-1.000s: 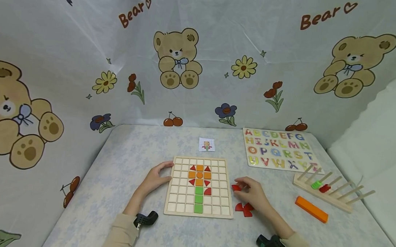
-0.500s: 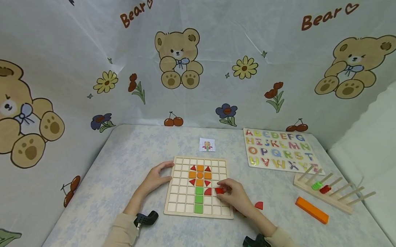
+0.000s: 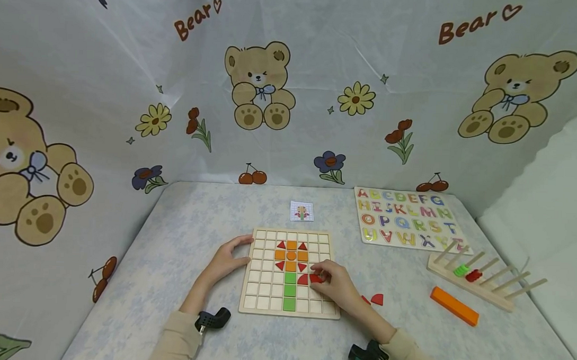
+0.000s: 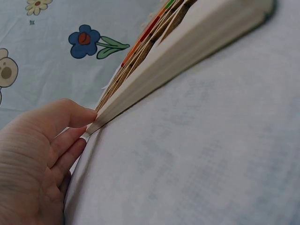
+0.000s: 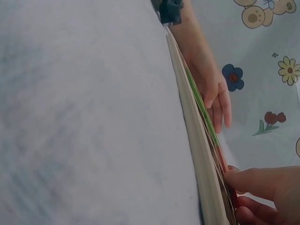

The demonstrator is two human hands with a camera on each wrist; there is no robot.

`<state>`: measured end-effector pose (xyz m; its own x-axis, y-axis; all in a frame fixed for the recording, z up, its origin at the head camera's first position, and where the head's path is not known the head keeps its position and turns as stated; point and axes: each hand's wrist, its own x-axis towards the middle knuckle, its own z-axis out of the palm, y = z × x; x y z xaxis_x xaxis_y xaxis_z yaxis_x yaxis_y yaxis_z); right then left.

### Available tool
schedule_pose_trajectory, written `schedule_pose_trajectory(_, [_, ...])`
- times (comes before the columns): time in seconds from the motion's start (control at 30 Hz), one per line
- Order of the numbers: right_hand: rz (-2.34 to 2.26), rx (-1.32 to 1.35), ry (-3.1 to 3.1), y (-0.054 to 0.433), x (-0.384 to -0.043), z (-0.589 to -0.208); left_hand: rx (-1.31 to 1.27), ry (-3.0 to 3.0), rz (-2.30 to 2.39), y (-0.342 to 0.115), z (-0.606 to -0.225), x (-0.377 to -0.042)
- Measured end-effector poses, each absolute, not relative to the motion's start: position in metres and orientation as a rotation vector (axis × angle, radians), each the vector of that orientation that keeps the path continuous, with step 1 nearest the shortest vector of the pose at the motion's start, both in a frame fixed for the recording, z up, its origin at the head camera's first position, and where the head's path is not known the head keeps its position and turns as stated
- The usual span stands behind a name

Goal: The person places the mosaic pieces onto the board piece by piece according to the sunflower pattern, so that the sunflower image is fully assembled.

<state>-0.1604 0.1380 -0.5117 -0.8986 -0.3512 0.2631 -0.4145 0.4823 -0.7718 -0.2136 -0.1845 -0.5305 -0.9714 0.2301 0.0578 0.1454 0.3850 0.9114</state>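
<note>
A wooden grid board [image 3: 265, 289] lies mid-table, bearing green square tiles [image 3: 290, 290], orange tiles [image 3: 292, 245] and red triangles [image 3: 281, 245]. On its left edge rests my left hand [image 3: 225, 261], fingers and thumb fairly straight against the rim; the left wrist view shows the same touch. My right hand [image 3: 335, 282], over the board's right half, pinches a red quarter-circle tile [image 3: 316, 279] between thumb and fingers. That tile is beside another red quarter-circle [image 3: 302, 279] in the grid. Loose red quarter-circles [image 3: 377, 299] lie right of the board, partly hidden by my forearm.
Behind the board lies a small pattern card [image 3: 301, 211]. An alphabet puzzle board [image 3: 370, 220] occupies the back right. Nearer are a wooden peg rack [image 3: 499, 297] with green and red pieces and an orange bar [image 3: 454, 306]. A bear-print cloth [image 3: 309, 138] hangs behind the table.
My right hand has moved left from the loose red tiles to the board, carrying one quarter-circle. Over the last half second it shifted slightly further left. My left hand stays put.
</note>
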Motion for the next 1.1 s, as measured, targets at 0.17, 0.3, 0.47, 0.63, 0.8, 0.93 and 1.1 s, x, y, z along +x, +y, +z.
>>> schedule_pose_trajectory(0.17, [1.414,0.683,-2.651,0.138,-0.160,-0.512,0.355,2.543,1.665,-0.184,-0.530,-0.214])
schedule_pose_trajectory(0.3, [1.431,0.694,-2.645,0.137,-0.155,-0.502,0.366,2.536,1.666,-0.183,-0.532,-0.214])
schedule_pose_trajectory(0.47, [1.461,0.702,-2.630,0.145,-0.151,-0.494,0.372,2.530,1.675,-0.182,-0.534,-0.215])
schedule_pose_trajectory(0.63, [1.414,0.658,-2.632,0.170,-0.153,-0.505,0.367,2.519,1.666,-0.181,-0.533,-0.216])
schedule_pose_trajectory(0.8, [1.319,0.494,-2.719,0.195,-0.147,-0.499,0.368,2.533,1.668,-0.182,-0.533,-0.216])
schedule_pose_trajectory(0.93, [1.225,0.441,-2.783,0.214,-0.140,-0.496,0.350,2.536,1.658,-0.183,-0.534,-0.216])
schedule_pose_trajectory(1.1, [1.205,0.517,-2.802,0.228,-0.132,-0.499,0.330,2.533,1.657,-0.185,-0.533,-0.216])
